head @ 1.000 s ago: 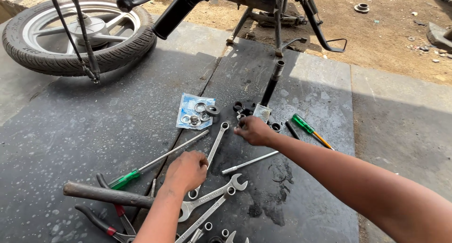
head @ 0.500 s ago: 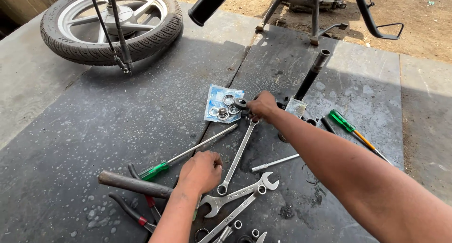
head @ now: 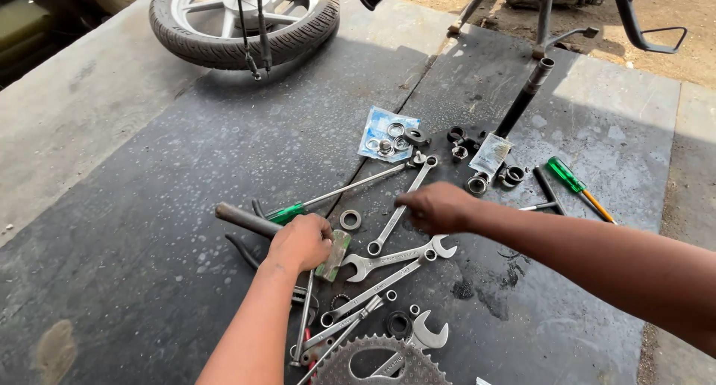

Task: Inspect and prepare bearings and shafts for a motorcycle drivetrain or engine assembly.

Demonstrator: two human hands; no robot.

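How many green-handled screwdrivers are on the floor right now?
2. One long screwdriver lies beside the left hand; a second screwdriver lies far right, beyond the right hand. Others may be hidden under hands.

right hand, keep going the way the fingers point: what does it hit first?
The right hand points left and slightly down. Probably first: the slim ring spanner right at its fingertips, then the small metal ring. Whether it already touches the spanner is unclear.

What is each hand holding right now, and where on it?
Left hand grips the green-grey flat piece at its upper end. Whether the right hand holds anything cannot be told.
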